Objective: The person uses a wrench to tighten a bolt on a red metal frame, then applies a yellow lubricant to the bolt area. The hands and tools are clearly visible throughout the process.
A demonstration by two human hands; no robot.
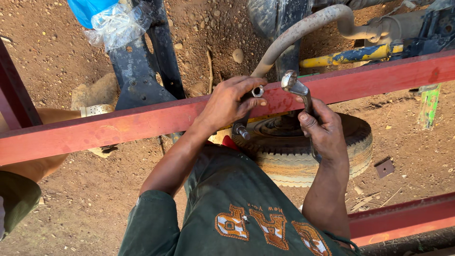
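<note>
My left hand [227,102] rests on a red steel beam [118,125] and grips a dark cylindrical tool [242,129] with silver ends, held across the beam's near face. My right hand [323,132] is just to the right. It holds a silver ring spanner [295,86] whose head stands above the top edge of the beam. The two hands are close together but apart. Below them lies a worn tyre [313,163], partly hidden by my arms and my green shirt.
Another person's sandalled foot [96,110] and leg [33,166] are at the left, behind the beam. A dusty hose [303,29], a yellow rod [350,56], black frame parts [137,71] and a blue plastic bag [111,19] lie beyond. A second red beam [403,220] crosses the lower right.
</note>
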